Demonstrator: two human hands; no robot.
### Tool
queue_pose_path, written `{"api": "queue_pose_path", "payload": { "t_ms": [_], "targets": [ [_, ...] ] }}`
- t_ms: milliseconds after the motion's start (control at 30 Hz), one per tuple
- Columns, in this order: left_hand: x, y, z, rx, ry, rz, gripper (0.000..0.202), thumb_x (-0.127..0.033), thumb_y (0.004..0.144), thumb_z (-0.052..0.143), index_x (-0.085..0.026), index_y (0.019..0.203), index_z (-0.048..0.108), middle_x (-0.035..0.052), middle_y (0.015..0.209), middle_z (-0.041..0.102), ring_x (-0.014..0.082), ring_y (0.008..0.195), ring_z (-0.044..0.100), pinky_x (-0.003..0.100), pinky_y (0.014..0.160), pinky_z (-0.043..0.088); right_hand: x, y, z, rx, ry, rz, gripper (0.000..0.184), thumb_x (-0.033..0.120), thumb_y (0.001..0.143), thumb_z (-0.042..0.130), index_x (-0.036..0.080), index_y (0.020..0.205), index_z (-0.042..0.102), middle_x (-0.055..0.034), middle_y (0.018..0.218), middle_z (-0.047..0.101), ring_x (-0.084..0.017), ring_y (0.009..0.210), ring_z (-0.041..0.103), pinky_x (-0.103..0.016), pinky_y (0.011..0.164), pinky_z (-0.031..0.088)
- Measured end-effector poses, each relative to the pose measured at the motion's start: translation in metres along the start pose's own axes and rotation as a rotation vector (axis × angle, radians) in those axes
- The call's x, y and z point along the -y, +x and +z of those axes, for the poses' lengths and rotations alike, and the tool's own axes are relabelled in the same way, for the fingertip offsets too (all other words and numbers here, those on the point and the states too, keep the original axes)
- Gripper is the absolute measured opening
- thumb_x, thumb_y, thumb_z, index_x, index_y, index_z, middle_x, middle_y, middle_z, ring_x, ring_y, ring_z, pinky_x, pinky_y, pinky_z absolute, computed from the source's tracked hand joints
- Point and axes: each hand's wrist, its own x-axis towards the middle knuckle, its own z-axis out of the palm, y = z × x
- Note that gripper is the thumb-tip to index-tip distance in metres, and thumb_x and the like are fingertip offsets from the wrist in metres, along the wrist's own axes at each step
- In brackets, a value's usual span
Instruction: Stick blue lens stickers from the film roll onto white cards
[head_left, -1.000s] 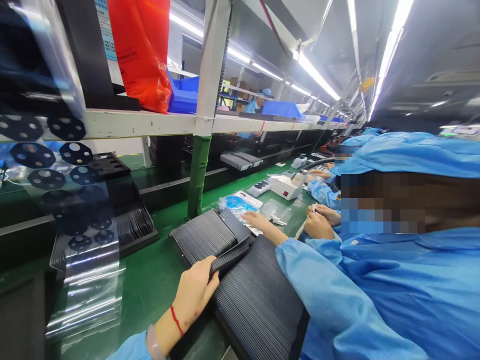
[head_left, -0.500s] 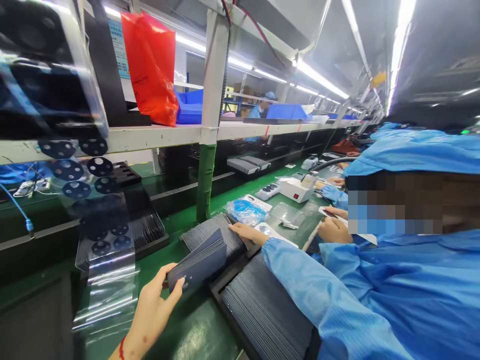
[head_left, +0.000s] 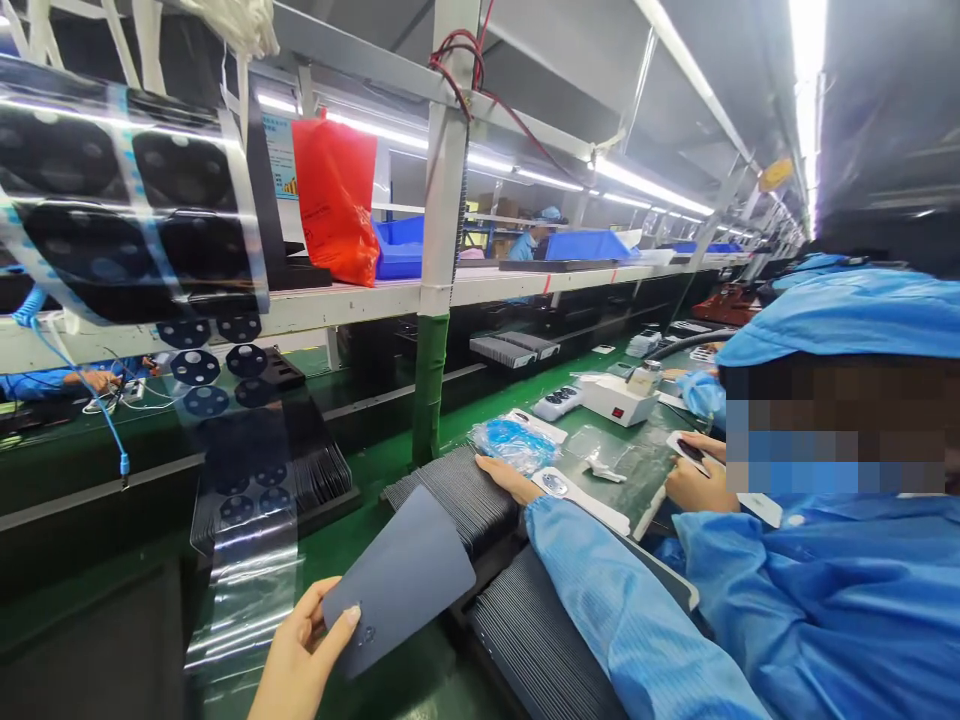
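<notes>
My left hand point(head_left: 319, 635) grips a dark blue-grey phone back cover point(head_left: 405, 575) by its near end, thumb on the face beside a small round mark. It is tilted up in front of a row of similar covers point(head_left: 442, 490) standing on edge in a black tray. Whether more covers lie behind it is hidden. At the far right end of that row, my right hand point(head_left: 514, 480), in a blue sleeve, has its fingers closed on the edge of the covers. A second tray of covers point(head_left: 532, 630) lies nearer, partly under my right forearm.
A person in blue point(head_left: 847, 590) sits at the right, holding a white part point(head_left: 688, 450). Clear film with black discs point(head_left: 247, 500) hangs at left before another cover tray point(head_left: 319, 475). A green-wrapped post point(head_left: 431, 390), a plastic bag point(head_left: 514, 440) and a white box point(head_left: 616, 400) stand beyond.
My left hand has turned the cover so its broad face shows; earlier, several edges showed in the hand. My right hand stays at the row's end. The view has shifted slightly.
</notes>
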Motion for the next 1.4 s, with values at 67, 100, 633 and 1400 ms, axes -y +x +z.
{"api": "queue_pose_path", "payload": {
  "t_ms": [67,100,633,1400],
  "targets": [
    [0.001,0.000,0.002,0.033,0.021,0.011,0.066,-0.065,0.078,0.064,-0.014,0.119,0.054,0.0107,0.124,0.061,0.0202,0.101,0.061,0.026,0.089,0.050,-0.002,-0.001,-0.002,0.016,0.032,0.075,0.046,0.043,0.099,0.033,0.016,0.111,0.068,-0.0144,0.102,0.067,-0.024,0.096,0.063,-0.040,0.085,0.050],
    [0.001,0.001,0.002,0.056,0.036,0.010,0.065,-0.065,0.079,0.062,-0.014,0.120,0.054,0.0106,0.125,0.060,0.0198,0.102,0.060,0.025,0.090,0.050,-0.003,-0.001,-0.002,0.022,0.043,0.110,0.047,0.044,0.099,0.032,0.015,0.113,0.066,-0.0142,0.107,0.066,-0.024,0.099,0.062,-0.041,0.088,0.050],
    [-0.010,0.004,0.009,0.005,0.103,0.043,0.078,-0.074,0.074,0.058,-0.011,0.119,0.046,0.0144,0.119,0.060,0.0208,0.098,0.060,0.027,0.089,0.049,0.018,0.020,0.011,0.127,-0.213,0.141,0.076,0.051,0.098,0.032,0.005,0.156,0.014,-0.0128,0.158,0.016,-0.024,0.145,0.022,-0.035,0.120,0.014],
    [0.004,-0.034,-0.025,0.131,0.547,0.377,0.044,-0.051,0.093,0.051,-0.022,0.125,0.055,0.0049,0.120,0.064,0.0171,0.106,0.062,0.021,0.092,0.047,0.205,-0.183,0.085,-0.419,-0.918,-1.142,0.039,0.017,0.094,0.041,0.007,0.129,0.054,-0.0094,0.102,0.057,-0.020,0.075,0.051,-0.036,0.067,0.039]
  ]
}}
